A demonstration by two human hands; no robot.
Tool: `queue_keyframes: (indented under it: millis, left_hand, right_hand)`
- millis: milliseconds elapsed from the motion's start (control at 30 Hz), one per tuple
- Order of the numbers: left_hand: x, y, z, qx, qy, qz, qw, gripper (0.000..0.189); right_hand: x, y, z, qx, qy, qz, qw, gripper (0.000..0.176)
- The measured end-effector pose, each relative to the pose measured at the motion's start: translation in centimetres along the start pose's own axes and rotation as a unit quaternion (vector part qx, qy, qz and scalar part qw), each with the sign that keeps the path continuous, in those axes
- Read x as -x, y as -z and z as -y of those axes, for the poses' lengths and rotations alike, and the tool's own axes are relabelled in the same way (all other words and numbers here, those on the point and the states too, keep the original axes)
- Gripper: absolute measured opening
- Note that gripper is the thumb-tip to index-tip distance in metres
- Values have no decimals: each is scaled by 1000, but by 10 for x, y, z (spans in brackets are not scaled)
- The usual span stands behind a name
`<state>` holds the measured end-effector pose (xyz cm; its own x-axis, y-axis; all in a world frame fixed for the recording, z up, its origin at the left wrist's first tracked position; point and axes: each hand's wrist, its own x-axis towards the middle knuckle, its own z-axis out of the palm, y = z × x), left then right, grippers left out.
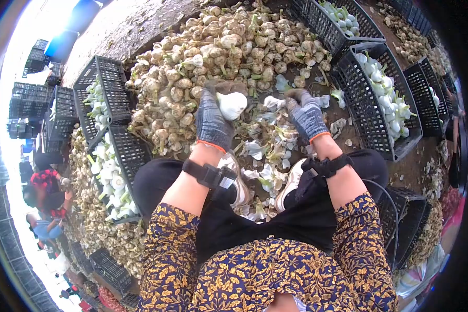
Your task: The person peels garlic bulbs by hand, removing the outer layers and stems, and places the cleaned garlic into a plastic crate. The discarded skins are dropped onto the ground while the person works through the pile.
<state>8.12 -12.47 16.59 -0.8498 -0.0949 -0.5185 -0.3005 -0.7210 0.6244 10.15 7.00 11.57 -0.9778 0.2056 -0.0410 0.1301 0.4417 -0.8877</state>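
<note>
A smooth white garlic bulb [233, 105] is held in my left hand [214, 119], which wears a grey glove with an orange cuff. My right hand [304, 114], gloved the same way, is closed at the fingertips around a piece of white peel [274, 102]. A small gap separates the bulb from that peel. Loose skins [268, 177] lie between my shoes, below both hands. Beyond the hands rises a large heap of unpeeled garlic [234, 47].
Black crates of white bulbs stand on the left [120, 99] and right [369, 127]. Another crate [325, 26] is at the upper right. Two people [47, 192] are at the far left beside more garlic. A cable [395, 218] runs near my right knee.
</note>
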Motion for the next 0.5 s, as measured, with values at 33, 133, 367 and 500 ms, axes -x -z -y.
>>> queue_keyframes:
  millis: [33, 133, 367, 500]
  left_hand:
    - [1, 0, -2, 10, -2, 11, 1000, 30]
    - [-6, 6, -1, 30, 5, 11, 999, 29]
    - [16, -2, 21, -437, -195, 151, 865, 25]
    - [-3, 14, 38, -572, -383, 246, 683, 31]
  right_hand:
    - [4, 0, 3, 107, 69, 29, 991, 27]
    - [6, -12, -26, 386, 229, 39, 893, 37]
    - [32, -9, 70, -504, -261, 339, 750, 46]
    - [9, 6, 45, -562, -394, 180, 705, 45]
